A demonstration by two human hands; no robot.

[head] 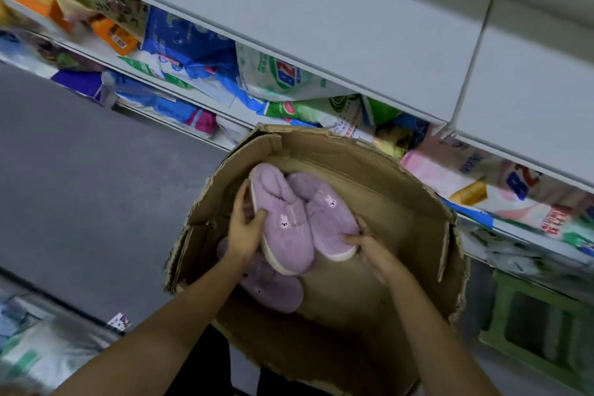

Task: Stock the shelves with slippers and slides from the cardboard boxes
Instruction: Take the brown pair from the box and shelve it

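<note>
An open cardboard box [401, 190] with torn flaps stands on the floor in front of the shelves. Inside it I hold a pair of fluffy purple slippers with small bunny faces. My left hand [246, 228] grips the left slipper [283, 222] along its side, thumb on top. My right hand [369, 246] holds the toe of the right slipper [324, 215]. Another purple slipper [273, 292] lies lower in the box, partly hidden under my left wrist.
White metal shelves [321, 26] run across the top, with bags of detergent [279, 77] on the lower tiers. Grey floor [80, 186] lies to the left. A green plastic crate [540, 331] stands at the lower right.
</note>
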